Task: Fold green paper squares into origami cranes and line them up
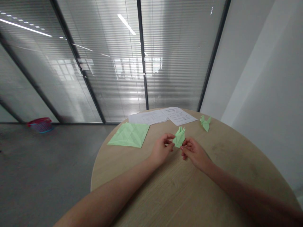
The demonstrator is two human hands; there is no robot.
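Observation:
Between my hands is a small folded piece of light green origami paper (179, 138), its narrow points facing up and away from me. My left hand (163, 146) pinches its left edge between thumb and fingers. On the lower right edge, my right hand (192, 151) has thumb and fingers closed on the paper. Left of my hands, a creased green paper sheet (130, 135) lies unfolded on the table. A finished-looking green origami bird (205, 123) sits beyond my right hand.
The round wooden table (161, 195) curves away on both sides. Printed white sheets (181, 116) lie at its far edge. Behind it stands a glass partition with blinds (172, 63); a white wall (265, 78) rises on the right. A red and blue basket (41, 126) rests on the floor.

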